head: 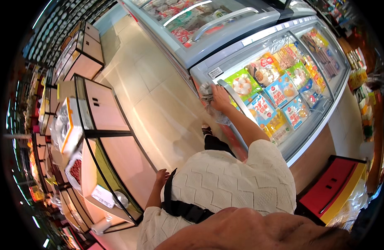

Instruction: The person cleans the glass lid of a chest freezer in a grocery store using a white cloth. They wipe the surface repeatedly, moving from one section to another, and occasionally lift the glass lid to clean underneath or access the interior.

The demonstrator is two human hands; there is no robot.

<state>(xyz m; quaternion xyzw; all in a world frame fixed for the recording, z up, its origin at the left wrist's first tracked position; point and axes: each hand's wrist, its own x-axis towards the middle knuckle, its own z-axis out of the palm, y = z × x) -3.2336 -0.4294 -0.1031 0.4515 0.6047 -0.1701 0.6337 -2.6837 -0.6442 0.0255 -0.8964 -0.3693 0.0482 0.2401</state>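
Observation:
My right hand (220,97) presses a crumpled grey cloth (206,92) against the near rim of a chest freezer (207,65). Part of the cloth, or thin plastic with it, hangs down over the freezer's outer side. Beside that hand runs the curved handle (234,93) of the glass lid. Under the glass lie blue boxes (281,90), a green bag (242,82) and other packaged frozen food. My left hand (162,176) hangs low by my side, fingers loosely apart, with nothing seen in it.
A second chest freezer (179,50) adjoins the first. Across the tiled aisle (157,103) stand pink-panelled display bins (106,104) with dark frames, holding bagged goods. A red cabinet (328,184) stands at lower right. A black strap (187,211) crosses my cream knit top.

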